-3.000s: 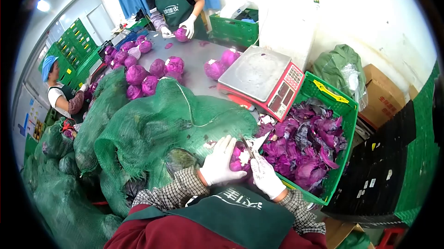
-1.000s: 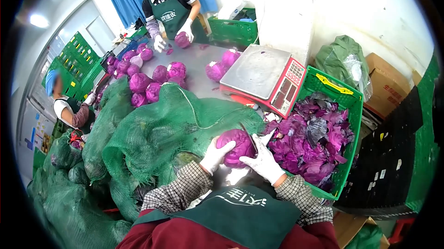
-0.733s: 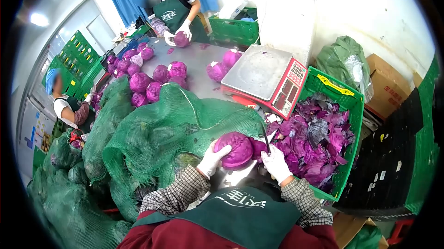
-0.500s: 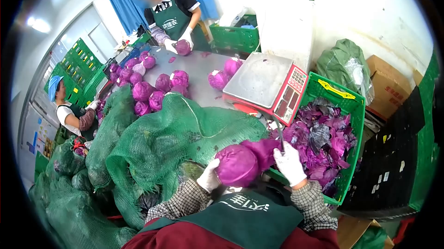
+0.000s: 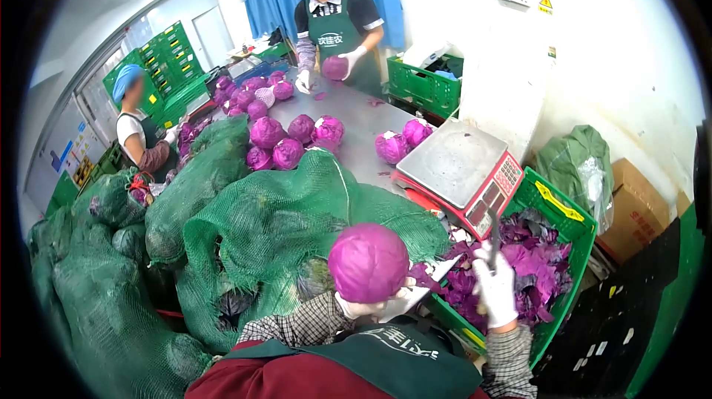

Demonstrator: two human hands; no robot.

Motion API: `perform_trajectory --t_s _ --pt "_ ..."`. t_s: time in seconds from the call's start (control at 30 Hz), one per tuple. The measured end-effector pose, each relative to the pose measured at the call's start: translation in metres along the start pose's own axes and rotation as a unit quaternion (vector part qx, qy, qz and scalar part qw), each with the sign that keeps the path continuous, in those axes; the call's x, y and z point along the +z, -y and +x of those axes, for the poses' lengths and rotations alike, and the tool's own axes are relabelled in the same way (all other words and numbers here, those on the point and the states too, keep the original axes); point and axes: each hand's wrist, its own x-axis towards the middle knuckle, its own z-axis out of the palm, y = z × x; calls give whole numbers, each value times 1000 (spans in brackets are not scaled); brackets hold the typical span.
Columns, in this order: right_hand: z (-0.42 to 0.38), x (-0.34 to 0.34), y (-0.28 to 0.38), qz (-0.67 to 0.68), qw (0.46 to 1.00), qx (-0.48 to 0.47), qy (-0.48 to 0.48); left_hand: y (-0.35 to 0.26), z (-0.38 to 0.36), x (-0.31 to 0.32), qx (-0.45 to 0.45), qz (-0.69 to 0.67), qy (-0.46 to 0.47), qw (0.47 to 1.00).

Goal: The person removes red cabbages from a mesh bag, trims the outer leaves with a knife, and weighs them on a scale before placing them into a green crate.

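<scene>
A round, smooth red cabbage [image 5: 368, 262] rests in my left hand [image 5: 362, 308], gloved in white and cupped under it in front of my apron. My right hand [image 5: 495, 294], also in a white glove, is closed around a knife [image 5: 494, 234] whose dark blade points up. It is above the near side of a green crate [image 5: 552, 193] that holds loose purple cabbage leaves [image 5: 530, 251]. A purple leaf piece [image 5: 425, 277] lies at the crate's left edge, between my hands. Part of the knife handle is hidden by my fingers.
Green mesh sacks [image 5: 274, 213] fill the left and front. A red-framed scale [image 5: 460, 165] stands on the metal table [image 5: 360, 113], with several red cabbages [image 5: 267, 132] beyond. One co-worker [image 5: 334, 28] holds a cabbage across the table; another [image 5: 141, 124] stands at left.
The large leaf between cabbage and knife has come away from the cabbage. My right hand has moved down and right over the crate; the cabbage has turned and risen. The view has shifted.
</scene>
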Motion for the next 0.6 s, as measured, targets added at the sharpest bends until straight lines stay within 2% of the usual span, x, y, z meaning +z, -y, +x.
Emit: perform_trajectory --t_s 0.03,0.07,0.1,0.13,0.17,0.2,0.23,0.27,0.3,0.33,0.37,0.4,0.47,0.5,0.53,0.6 --pt "-4 17 2 61 998 -6 23 1 10 -7 -27 -241 77 967" --pt "-11 28 6 69 996 2 64 0 16 -9 -54 -464 151 871" --pt "-19 41 11 81 993 -11 88 -1 14 -6 -34 -455 153 877" --pt "-26 51 5 83 991 -19 98 1 5 -12 -13 -431 110 896" --pt "-34 56 1 77 986 14 147 5 -8 -24 9 -405 67 912" --pt "-45 64 -18 146 976 48 155 -1 -15 -22 52 -320 25 946" --pt "-53 65 -18 124 965 39 229 -18 -18 -1 117 -116 -44 985" --pt "-54 65 -39 79 956 62 276 -39 -21 29 171 199 -136 955" --pt "-57 63 -41 65 939 58 333 -57 -21 58 203 430 -226 850" --pt "-52 62 -71 171 901 171 359 -65 -32 42 183 166 -225 943" --pt "-53 66 -48 123 915 177 340 -75 -42 30 182 -122 -242 945" --pt "-56 69 -25 75 928 181 318 -87 -54 25 169 -91 -241 951" --pt "-52 71 -28 55 932 193 301 -115 -68 23 213 18 -302 929" --pt "-49 73 -37 56 932 201 298 -132 -74 21 239 78 -323 913" --pt "-46 74 -37 42 931 198 303 -150 -80 17 266 117 -381 878" --pt "-38 76 -67 46 932 180 310 -199 -87 9 329 242 -361 839"
